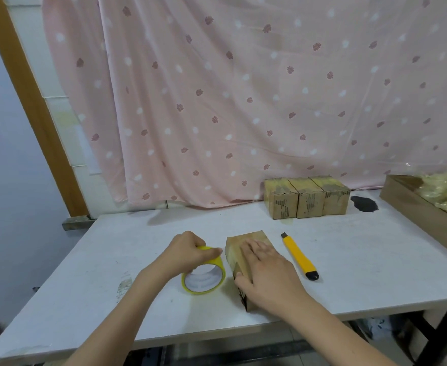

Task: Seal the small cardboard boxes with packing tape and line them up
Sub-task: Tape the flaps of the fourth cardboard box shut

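Observation:
A small cardboard box lies near the front middle of the white table. My right hand lies on top of it, fingers fairly straight and the thumb against its near left side. Just left of the box stands a yellow roll of packing tape on its edge, and my left hand grips it from above with curled fingers. Three taped cardboard boxes stand side by side in a row at the back of the table.
A yellow utility knife lies right of the box. A large brown carton with pale filling stands at the right edge. A dark stain marks the table beside the row. A pink patterned curtain hangs behind.

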`<state>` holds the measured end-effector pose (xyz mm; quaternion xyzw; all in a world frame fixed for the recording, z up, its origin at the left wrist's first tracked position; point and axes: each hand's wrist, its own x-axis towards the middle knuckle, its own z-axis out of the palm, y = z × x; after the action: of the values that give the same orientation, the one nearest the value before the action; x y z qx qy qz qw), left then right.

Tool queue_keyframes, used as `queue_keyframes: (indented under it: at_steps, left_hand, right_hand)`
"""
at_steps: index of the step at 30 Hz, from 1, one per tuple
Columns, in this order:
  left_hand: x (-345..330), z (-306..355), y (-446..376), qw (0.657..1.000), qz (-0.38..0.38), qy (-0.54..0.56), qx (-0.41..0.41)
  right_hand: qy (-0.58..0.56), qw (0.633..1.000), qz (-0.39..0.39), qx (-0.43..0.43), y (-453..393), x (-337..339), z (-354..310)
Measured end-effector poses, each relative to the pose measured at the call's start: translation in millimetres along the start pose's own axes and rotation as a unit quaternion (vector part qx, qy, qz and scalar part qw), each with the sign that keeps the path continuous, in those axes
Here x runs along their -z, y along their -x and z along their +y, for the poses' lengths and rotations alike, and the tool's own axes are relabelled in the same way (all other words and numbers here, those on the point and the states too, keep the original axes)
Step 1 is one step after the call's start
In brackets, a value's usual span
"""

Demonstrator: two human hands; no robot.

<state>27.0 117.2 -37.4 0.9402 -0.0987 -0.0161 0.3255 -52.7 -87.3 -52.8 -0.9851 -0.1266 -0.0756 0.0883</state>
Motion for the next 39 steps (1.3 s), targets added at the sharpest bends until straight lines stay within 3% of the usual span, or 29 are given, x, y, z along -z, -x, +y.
queue_keyframes:
  at_steps: [8, 18, 22, 25, 28, 31, 35, 39]
  left_hand:
    - [-6, -5, -5, 0.995, -0.008, -0.097, 0.029]
    - [-19, 21, -9, 0.978, -0.004, -0.208, 0.034]
    - [-21, 23, -11, 0.976, -0.004, -0.214, 0.038]
    - [-23, 22, -11, 0.973, 0.005, -0.227, 0.035]
    - [-25, 23, -10, 0.972, 0.014, -0.23, 0.037]
    - [-26, 24, -9, 0.972, 0.02, -0.233, 0.038]
    - [-24, 25, -9, 0.976, 0.012, -0.211, 0.048]
    - [-16, 17, -10, 0.987, -0.037, -0.148, 0.041]
  right_hand:
    - [-0.007, 1.0, -0.004, -0.001, 0, 2, -1]
    - [-0.109, 0.993, -0.018, -0.029, -7, 1, 9]
    - [-0.2, 0.977, 0.024, -0.075, -9, 9, 8]
    - [-0.195, 0.969, 0.019, -0.149, -18, 7, 7]
    - [-0.167, 0.96, -0.031, -0.221, -36, 10, 1]
    - [-0.139, 0.938, -0.145, -0.282, -65, 16, -9]
    - [-0.043, 0.946, -0.203, -0.248, -87, 24, -13]
    - [-0.04, 0.948, -0.206, -0.24, -84, 37, -12]
